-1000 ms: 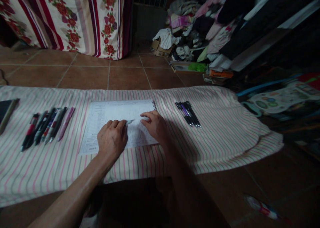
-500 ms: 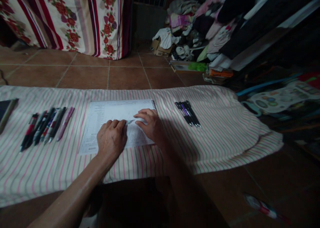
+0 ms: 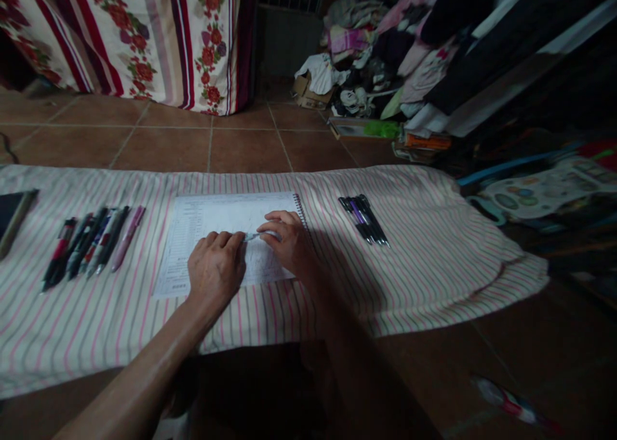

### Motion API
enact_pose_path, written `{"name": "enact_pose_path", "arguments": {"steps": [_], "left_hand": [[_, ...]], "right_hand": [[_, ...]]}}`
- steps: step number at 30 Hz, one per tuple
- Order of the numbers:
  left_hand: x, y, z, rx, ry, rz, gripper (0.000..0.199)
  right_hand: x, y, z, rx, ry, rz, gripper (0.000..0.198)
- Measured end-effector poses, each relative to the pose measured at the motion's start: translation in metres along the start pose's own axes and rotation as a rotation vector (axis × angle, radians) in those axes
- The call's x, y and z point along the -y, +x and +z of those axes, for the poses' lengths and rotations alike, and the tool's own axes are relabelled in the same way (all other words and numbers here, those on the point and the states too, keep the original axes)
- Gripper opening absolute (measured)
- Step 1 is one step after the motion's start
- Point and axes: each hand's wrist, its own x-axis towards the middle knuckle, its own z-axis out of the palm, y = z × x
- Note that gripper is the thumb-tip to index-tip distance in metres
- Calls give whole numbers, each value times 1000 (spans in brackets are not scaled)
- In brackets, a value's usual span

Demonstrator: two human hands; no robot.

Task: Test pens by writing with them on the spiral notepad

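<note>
A spiral-bound notebook point(image 3: 190, 221) lies open on the striped cloth, its page printed along the left and top. Over it, my left hand point(image 3: 215, 260) is closed around a slim pale pen point(image 3: 249, 236), most of which the fingers hide. From the other side my right hand point(image 3: 285, 237) pinches the pen's narrow end between thumb and fingers. Left of the notebook lies a row of several pens point(image 3: 101, 241), among them a pink pen point(image 3: 128, 237). On the right rests a smaller group of dark pens point(image 3: 364, 220), one of them purple.
The striped cloth point(image 3: 434, 247) covers a low surface. A dark flat object point(image 3: 14, 218) sits at its left end. Beyond the tiled floor point(image 3: 168, 135) are a floral curtain point(image 3: 139, 35) and piled clothes point(image 3: 366, 48). A bottle-like object point(image 3: 511, 401) lies on the floor at lower right.
My right thumb and fingers have closed onto the pen's narrow end, from slightly apart before. My left hand keeps its hold, almost unmoved.
</note>
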Motion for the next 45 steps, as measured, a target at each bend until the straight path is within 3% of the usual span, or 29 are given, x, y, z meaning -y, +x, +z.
{"name": "enact_pose_path", "arguments": {"steps": [27,45], "left_hand": [[12,-2,-3,11,20,-1,26],[14,-2,1,18,-98,47,28]], "right_hand": [[-7,2,2,-59,-25,24,12],[-8,2,3,-70,-25,12,13]]}}
